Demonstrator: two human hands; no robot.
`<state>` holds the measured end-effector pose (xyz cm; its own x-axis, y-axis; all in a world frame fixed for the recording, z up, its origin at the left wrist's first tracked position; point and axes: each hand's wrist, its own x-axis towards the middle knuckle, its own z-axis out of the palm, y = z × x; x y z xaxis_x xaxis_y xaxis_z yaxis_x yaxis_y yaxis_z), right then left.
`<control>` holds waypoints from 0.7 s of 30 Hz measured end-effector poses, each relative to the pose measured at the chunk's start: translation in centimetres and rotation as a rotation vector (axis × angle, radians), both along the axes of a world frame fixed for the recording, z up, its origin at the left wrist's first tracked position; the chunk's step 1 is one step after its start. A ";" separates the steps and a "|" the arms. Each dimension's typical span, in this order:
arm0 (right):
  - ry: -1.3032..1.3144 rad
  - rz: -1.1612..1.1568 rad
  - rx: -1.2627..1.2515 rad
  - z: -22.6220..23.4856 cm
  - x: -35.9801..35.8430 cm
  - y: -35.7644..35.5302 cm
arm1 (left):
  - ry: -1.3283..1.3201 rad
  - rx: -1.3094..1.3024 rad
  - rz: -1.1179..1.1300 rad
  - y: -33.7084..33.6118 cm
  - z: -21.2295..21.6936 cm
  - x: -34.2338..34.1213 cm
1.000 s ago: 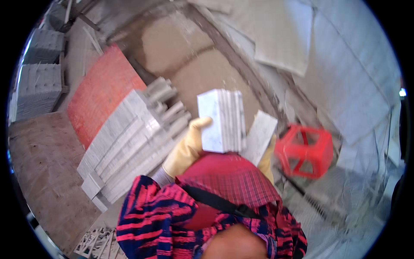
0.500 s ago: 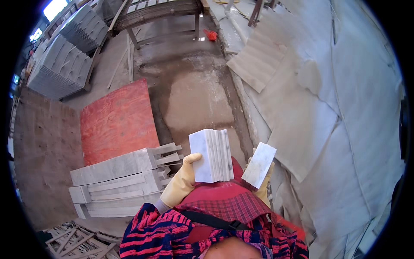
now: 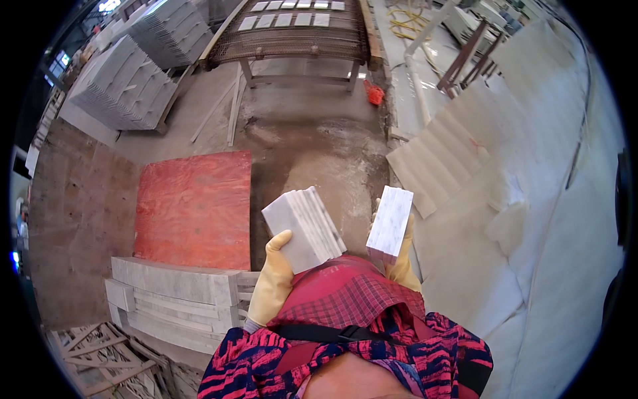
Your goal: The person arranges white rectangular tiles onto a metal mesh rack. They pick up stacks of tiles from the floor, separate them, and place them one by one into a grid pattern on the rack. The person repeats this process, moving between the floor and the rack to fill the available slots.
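My left hand [image 3: 271, 282], in a pale yellow rubber glove, grips a stack of white-grey marble tiles [image 3: 302, 229] from its left side, thumb on the front face. The stack tilts to the left, its layered edges facing right. In my right hand [image 3: 403, 263], gloved alike, is a pale rectangular marble tile [image 3: 391, 218], held nearly upright a little apart from the stack. Its lower edge is darker; whether more tiles lie behind it I cannot tell. Most right-hand fingers are hidden behind the tile.
Ahead stands a mesh-topped conveyor table [image 3: 286, 50] with rows of white tiles [image 3: 302, 20]. A red board [image 3: 193, 209] and stacked stone slabs [image 3: 173, 292] lie on my left. Larger tile stacks [image 3: 123, 86] stand far left. Pale sheets [image 3: 452, 156] cover the right side; a red bag [image 3: 374, 93] lies ahead.
The view has tilted upward, showing more of the conveyor table. The stack in my left hand has tipped left. The right-hand tile has turned more upright and moved slightly up and left.
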<state>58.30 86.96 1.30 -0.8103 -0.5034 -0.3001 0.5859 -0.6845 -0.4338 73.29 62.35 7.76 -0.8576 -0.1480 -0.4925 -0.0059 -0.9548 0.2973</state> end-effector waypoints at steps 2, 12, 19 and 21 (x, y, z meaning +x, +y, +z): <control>0.020 0.053 0.007 -1.3 -4.8 -2.7 | -0.030 -0.022 0.077 -2.8 0.2 -3.1; -0.056 0.143 0.232 0.5 -25.2 -23.2 | -0.079 -0.075 0.190 -23.2 -2.3 -22.9; -0.124 0.219 0.405 6.8 -34.9 -33.9 | -0.055 -0.015 0.163 -34.7 -2.3 -35.7; -0.147 0.180 0.437 8.1 -37.3 -36.9 | -0.107 -0.023 0.154 -37.2 -3.2 -39.5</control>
